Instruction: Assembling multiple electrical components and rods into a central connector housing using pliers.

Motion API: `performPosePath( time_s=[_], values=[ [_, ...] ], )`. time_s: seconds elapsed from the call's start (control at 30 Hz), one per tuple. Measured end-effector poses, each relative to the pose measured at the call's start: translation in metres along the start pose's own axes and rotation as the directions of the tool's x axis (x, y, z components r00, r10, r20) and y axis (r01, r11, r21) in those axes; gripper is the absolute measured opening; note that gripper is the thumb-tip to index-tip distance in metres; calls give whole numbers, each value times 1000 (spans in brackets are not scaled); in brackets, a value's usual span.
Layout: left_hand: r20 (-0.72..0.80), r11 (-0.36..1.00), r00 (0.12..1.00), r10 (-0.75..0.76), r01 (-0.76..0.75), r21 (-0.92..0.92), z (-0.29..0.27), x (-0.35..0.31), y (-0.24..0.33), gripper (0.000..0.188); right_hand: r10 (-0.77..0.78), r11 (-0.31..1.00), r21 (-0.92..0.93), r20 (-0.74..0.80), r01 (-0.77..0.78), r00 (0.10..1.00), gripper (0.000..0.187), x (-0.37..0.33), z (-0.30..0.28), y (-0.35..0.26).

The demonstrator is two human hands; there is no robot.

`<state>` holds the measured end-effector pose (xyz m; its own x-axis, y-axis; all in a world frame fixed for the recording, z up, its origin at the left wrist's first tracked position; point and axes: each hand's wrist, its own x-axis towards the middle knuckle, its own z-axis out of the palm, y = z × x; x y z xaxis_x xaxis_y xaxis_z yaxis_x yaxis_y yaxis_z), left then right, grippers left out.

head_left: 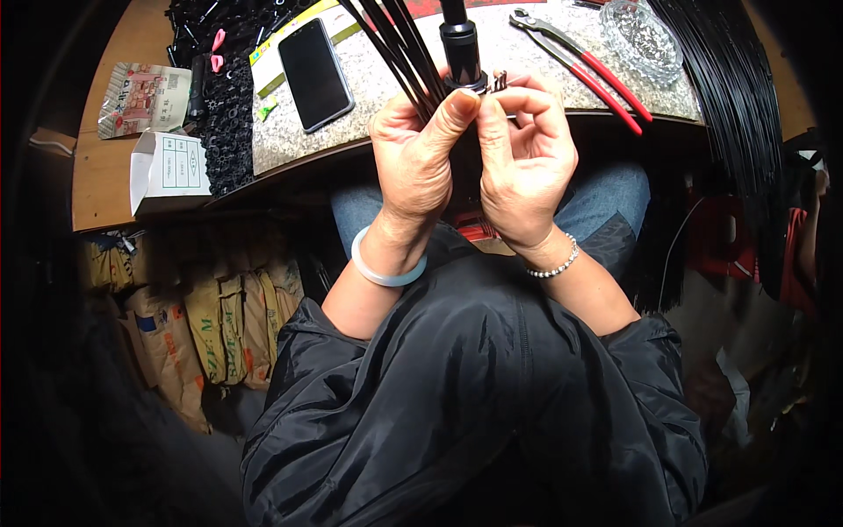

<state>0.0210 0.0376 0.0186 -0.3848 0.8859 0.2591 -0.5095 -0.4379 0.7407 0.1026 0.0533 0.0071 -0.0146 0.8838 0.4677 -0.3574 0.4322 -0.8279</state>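
Both my hands are raised at the table's front edge, fingertips meeting under a black cylindrical fitting (462, 54) on a dark upright shaft. My left hand (414, 158) is closed round a bundle of thin black rods (395, 44), which slant up to the left. Its thumb presses near the fitting's lower rim. With thumb and forefinger pinched together, my right hand (525, 162) is just beside that rim. A few small dark pieces (500, 82) stick up at its fingertips. What lies between the touching fingertips is hidden.
A phone (316, 75) lies on the speckled tabletop (290, 151). Red-handled pliers (584, 72) and a glass dish (641, 39) of small bits lie right. Black rods (729, 79) hang over the right edge. Small black parts (230, 132) and a white box (171, 171) are left.
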Motion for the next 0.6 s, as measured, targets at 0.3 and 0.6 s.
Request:
performPosePath(
  time_s=[0.3,0.6],
  values=[
    [58,989,998,-37,29,143,-9,-1,4,24,441,788,332,284,-519,852,28,2,-14,3],
    [88,883,993,74,-106,458,-7,2,8,29,386,850,338,124,-405,914,14,-7,-3,6]
  ],
)
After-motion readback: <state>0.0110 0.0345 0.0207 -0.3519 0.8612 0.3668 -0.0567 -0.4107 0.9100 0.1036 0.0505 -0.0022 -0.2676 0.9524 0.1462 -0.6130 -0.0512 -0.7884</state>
